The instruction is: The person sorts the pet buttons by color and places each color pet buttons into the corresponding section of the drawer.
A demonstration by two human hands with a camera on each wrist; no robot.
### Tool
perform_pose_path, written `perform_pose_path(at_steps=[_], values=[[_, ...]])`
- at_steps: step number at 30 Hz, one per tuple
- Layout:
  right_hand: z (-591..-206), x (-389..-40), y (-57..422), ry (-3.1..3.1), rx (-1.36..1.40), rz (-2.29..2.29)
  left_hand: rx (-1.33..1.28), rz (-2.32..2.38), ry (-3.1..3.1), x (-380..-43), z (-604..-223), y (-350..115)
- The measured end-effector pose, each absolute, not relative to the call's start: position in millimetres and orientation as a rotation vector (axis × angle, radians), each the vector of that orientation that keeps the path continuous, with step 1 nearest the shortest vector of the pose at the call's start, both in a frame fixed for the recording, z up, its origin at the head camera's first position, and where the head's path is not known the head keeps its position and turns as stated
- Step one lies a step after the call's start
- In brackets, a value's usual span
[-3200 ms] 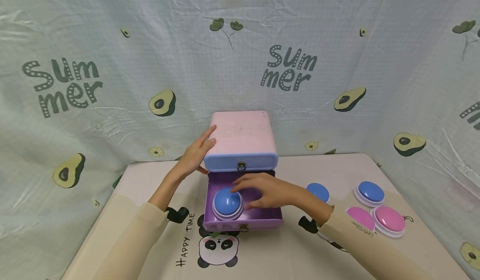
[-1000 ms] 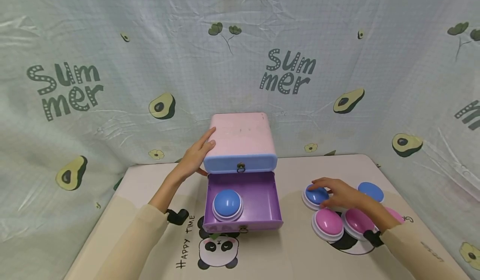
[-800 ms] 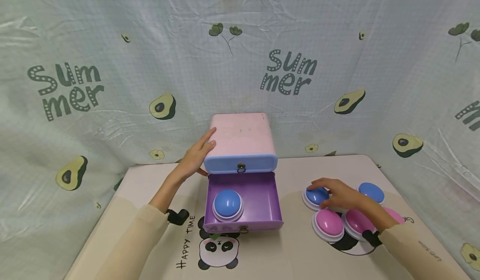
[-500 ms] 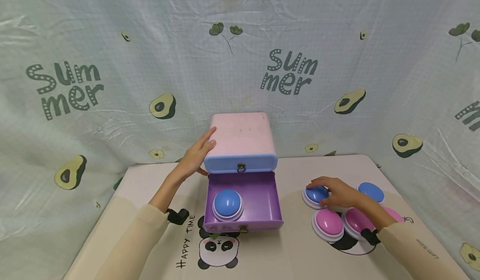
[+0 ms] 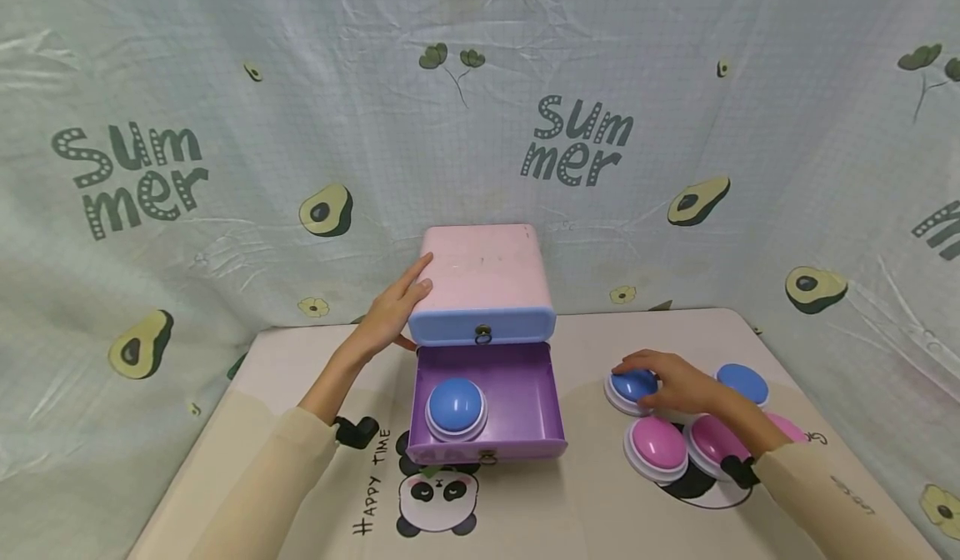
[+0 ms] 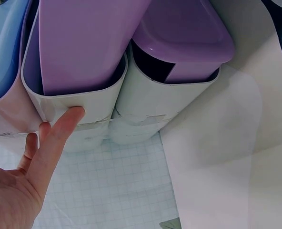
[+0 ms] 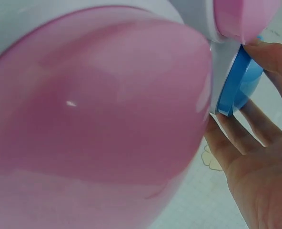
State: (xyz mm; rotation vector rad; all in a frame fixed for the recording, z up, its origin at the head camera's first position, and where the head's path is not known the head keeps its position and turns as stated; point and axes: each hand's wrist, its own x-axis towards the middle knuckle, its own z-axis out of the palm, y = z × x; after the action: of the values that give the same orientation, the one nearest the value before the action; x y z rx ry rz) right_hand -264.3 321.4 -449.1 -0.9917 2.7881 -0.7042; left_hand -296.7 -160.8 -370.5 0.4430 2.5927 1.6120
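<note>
A small drawer cabinet (image 5: 483,268) with a pink top stands at the back of the table. Its purple drawer (image 5: 517,402) is pulled out below a blue one (image 5: 442,327) that is in. Inside the purple drawer, toward the left, sits a blue dome push button (image 5: 454,406). My left hand (image 5: 386,314) rests against the cabinet's left side, fingers extended; in the left wrist view a fingertip (image 6: 76,112) touches a white casing. My right hand (image 5: 678,383) grips another blue dome push button (image 5: 630,387) on the table, thumb and fingers on opposite sides of its dome (image 7: 248,81).
Pink dome buttons (image 5: 658,445) lie in front of and beneath my right forearm, close to the gripped one. A further blue button (image 5: 742,383) lies behind my right wrist. The left wrist view shows another purple drawer (image 6: 188,33) in the cabinet stack, slightly out.
My right hand has left the purple drawer, where the blue push button stays, and moved right to another blue push button on the table. The left hand keeps its place.
</note>
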Motion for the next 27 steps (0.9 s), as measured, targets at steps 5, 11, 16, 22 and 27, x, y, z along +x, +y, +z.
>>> perform_pose_path(at_steps=[5, 11, 16, 22, 27], values=[[-444, -259, 321, 2.847, -1.04, -0.689, 0.451, 1.617, 2.582, -294, -369, -161], [-435, -253, 317, 2.88, -1.078, -0.698, 0.462, 1.61, 2.578, -292, -368, -161], [-425, -250, 310, 2.909, -1.065, -0.704, 0.454, 1.608, 2.575, -293, -369, -163], [-412, -248, 299, 2.94, -1.107, -0.693, 0.448, 1.626, 2.558, -293, -369, -162], [-399, -245, 289, 2.95, -1.135, -0.686, 0.445, 1.62, 2.572, -293, -370, -162]])
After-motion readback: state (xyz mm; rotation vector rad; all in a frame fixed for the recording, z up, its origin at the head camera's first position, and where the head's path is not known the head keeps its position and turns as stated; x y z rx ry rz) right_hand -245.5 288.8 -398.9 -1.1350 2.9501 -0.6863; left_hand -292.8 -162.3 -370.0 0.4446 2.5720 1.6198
